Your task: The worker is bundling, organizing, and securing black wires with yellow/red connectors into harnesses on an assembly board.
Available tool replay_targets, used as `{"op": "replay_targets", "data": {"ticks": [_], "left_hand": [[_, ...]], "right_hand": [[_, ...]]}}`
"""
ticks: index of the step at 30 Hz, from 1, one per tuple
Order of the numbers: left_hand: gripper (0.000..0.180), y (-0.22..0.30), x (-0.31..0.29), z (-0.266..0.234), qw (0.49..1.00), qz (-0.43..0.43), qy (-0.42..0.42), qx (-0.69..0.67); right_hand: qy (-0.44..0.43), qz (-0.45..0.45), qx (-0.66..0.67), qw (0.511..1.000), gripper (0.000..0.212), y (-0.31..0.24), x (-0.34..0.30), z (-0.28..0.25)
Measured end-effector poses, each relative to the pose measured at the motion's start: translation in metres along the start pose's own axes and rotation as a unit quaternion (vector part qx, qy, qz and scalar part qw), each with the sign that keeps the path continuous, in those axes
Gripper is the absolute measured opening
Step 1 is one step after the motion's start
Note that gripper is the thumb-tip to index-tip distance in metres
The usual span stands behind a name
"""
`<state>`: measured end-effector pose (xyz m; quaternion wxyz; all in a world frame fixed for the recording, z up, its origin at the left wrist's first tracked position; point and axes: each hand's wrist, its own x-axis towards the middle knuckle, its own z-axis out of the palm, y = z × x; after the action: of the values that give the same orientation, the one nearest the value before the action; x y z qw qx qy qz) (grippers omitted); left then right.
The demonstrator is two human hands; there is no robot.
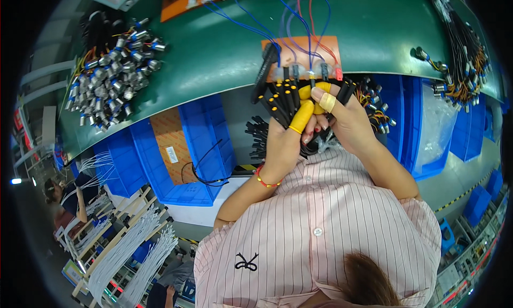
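In the upper centre of the frame, the left hand [282, 142] curls around a bunch of black tubes [276, 109] with yellowish ends, its thumb in a yellow finger cover [302, 116]. The right hand [352, 123], tan tape [327, 102] around its thumb, pinches a single tube [313, 83] between its fingertips, just below an orange board [304, 45]. Blue and red wires [315, 19] run up from this board, which sits at the near edge of the green worktop [214, 56]. Silver connectors [112, 75] lie heaped at upper left; black cables [464, 54] hang at upper right. Blue bins [211, 147] stand below the worktop.
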<state>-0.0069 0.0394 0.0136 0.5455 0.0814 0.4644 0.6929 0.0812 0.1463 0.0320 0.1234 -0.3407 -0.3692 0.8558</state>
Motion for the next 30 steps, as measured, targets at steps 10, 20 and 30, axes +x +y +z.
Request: {"op": "replay_targets", "data": {"ticks": [10, 20, 30], "left_hand": [[0.022, -0.002, -0.027, -0.003, 0.997, 0.006, -0.027, 0.077], [0.02, -0.004, -0.016, -0.011, 0.999, 0.026, -0.03, 0.035], [0.023, -0.011, -0.011, -0.012, 0.999, 0.033, -0.018, 0.006]], "right_hand": [[0.026, -0.034, -0.055, 0.998, 0.024, 0.013, -0.019, 0.007], [0.02, -0.029, -0.038, 0.999, 0.026, 0.0, -0.018, 0.002], [0.009, 0.006, -0.003, 1.0, 0.02, 0.005, -0.003, -0.002]]}}
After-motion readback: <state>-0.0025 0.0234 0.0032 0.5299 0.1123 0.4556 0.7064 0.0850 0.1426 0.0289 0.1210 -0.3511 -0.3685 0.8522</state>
